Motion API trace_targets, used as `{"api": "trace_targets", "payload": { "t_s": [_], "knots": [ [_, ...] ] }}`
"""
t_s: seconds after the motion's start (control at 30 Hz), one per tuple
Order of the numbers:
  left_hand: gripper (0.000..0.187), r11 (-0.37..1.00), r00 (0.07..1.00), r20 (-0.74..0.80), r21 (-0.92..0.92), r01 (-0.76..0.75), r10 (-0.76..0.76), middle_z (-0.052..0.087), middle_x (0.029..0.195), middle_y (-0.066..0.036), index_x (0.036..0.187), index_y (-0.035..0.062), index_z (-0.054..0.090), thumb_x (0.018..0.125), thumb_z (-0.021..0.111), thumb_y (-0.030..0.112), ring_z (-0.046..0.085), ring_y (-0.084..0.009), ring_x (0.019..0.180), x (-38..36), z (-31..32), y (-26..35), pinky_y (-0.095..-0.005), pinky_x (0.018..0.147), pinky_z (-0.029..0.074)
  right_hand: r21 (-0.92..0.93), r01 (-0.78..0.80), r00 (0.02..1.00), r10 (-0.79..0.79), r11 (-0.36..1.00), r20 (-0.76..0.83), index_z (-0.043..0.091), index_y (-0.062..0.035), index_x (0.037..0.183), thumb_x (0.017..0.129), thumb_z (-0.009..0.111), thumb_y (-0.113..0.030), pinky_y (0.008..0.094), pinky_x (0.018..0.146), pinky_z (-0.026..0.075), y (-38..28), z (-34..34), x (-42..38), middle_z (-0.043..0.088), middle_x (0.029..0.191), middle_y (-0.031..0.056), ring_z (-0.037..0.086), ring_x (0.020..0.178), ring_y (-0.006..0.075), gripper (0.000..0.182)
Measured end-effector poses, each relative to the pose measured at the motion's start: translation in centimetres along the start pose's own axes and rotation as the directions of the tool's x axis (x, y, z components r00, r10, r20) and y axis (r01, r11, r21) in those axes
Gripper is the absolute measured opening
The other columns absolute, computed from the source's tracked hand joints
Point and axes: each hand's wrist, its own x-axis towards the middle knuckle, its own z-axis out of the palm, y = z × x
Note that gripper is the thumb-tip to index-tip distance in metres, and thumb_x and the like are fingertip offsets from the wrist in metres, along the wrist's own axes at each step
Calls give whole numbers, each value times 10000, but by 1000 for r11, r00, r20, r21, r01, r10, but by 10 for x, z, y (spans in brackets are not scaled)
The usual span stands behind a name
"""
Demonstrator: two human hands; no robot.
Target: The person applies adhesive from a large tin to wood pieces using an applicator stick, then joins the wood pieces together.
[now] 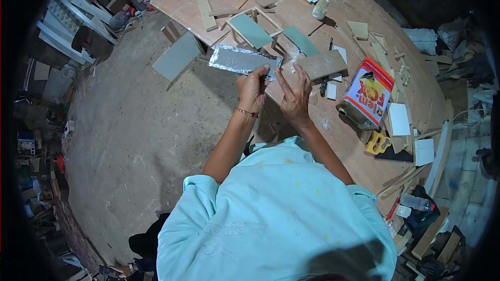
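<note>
- The left hand (253, 87) pinches the right end of a long rectangular panel covered in crinkled silver foil (240, 60), its fingers clamped on the panel's lower corner.
- The silver foil panel juts out past the near-left edge of the round plywood surface (333, 140), so most of it hangs over the floor.
- The right hand (295, 93) is just beside the left one, fingers spread apart and stretched toward the same end of the foil panel; whether the fingertips touch it I cannot tell.
- A flat brown wooden board (323, 64) lies on the surface just beyond the right hand.
- Two grey-green flat panels (251, 30) lie behind the foil panel, framed by thin wooden strips.
- A red and white rectangular glue tin (367, 93) lies on its side toward the right edge.
- A yellow-handled tool (377, 143) lies near the tin, closer to the near edge.
</note>
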Motion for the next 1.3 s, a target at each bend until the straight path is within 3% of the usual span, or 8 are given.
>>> {"api": "trace_targets", "payload": {
  "t_s": [0.2,0.6,0.7,0.8,0.9,1.03,1.2,1.3],
  "knots": [
    [96,993,992,55,-21,112,-111,590,723,-56,781,6,583,709,645,16,565,-118,594,-1,-1,-2,-203,455,468,7,29,999,-30,1000,46,370,-346,1285,637,430,57,526,947,197,10,13,1,212,1342,191,206,1202,432,766],
    [110,991,991,33,5,132,-132,576,687,-65,762,-7,564,694,649,-27,550,-122,520,12,-8,2,-193,386,439,3,56,992,-56,998,116,502,-326,1184,612,456,70,510,993,160,12,2,-17,212,1349,192,152,1241,434,697],
    [115,986,986,29,-6,165,-164,575,691,-63,760,-8,564,692,656,-19,538,-120,516,12,-7,2,-193,380,429,295,-20,1000,16,955,17,518,-255,1180,611,412,89,478,1024,137,13,5,-13,211,1348,194,132,1270,393,673],
    [101,984,982,66,29,173,-175,575,711,-55,783,-7,577,709,645,0,533,-117,551,12,-6,0,-204,409,435,756,-310,949,139,577,283,474,-176,1222,615,355,70,403,1004,213,10,2,-4,74,1422,108,128,1309,245,666],
    [90,972,967,106,-3,234,-233,577,741,-47,811,-2,590,731,626,19,532,-118,596,7,-5,0,-216,452,446,744,-406,909,152,531,388,451,-168,1245,615,362,66,392,1000,211,4,1,3,57,1426,105,101,1314,245,678],
    [98,974,968,108,15,227,-228,578,764,-46,841,2,600,748,607,30,543,-123,636,19,-14,-5,-224,482,453,754,-370,925,138,543,355,460,-192,1241,575,344,105,421,1042,91,5,6,1,133,1392,186,23,1316,303,738],
    [151,977,973,88,21,214,-215,596,759,-70,812,2,571,690,658,-13,556,-130,608,23,-15,-5,-220,477,434,511,-138,981,46,848,188,465,-202,1237,583,349,95,427,1053,0,14,10,-3,136,1385,197,45,1308,313,727],
    [158,971,974,28,89,223,-226,594,747,-73,816,-1,565,691,659,-15,554,-130,603,21,-12,-2,-228,478,444,495,-187,973,90,848,212,479,-203,1223,584,348,93,433,1055,-15,17,8,-9,135,1381,201,50,1305,316,717]
  ]
}}
